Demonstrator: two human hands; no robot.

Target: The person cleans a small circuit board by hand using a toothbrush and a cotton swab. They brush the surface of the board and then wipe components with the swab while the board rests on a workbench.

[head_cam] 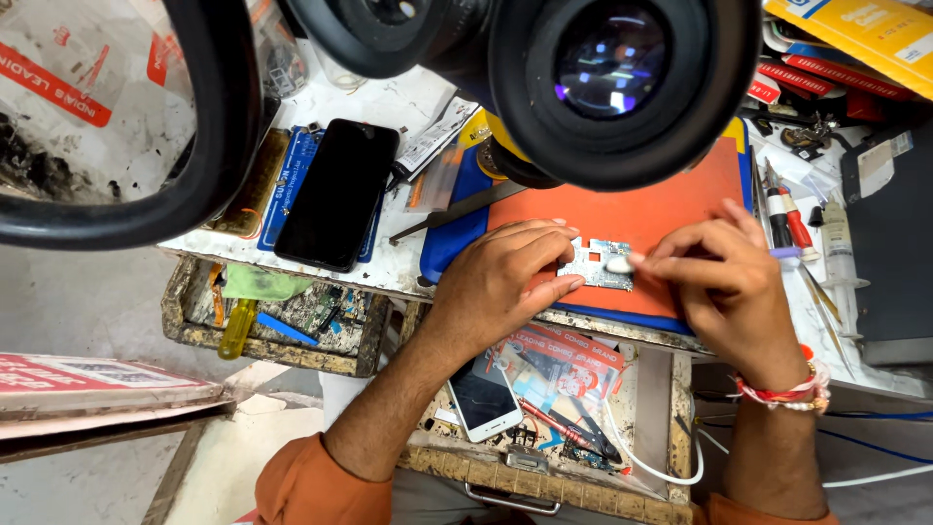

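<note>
A small phone circuit board (595, 264) lies on an orange mat (632, 209) under the black microscope eyepieces (612, 68). My left hand (501, 282) pins the board's left edge with its fingertips. My right hand (724, 282) pinches a small white swab (618, 262) and presses it onto the board's right side. Red and white bangles circle my right wrist.
A black phone (337, 194) lies on a blue pad at the left. An open drawer below holds a white phone (483, 399), pliers and packets. A tray with a yellow screwdriver (236, 329) sits lower left. Pens, a syringe and boxes crowd the right.
</note>
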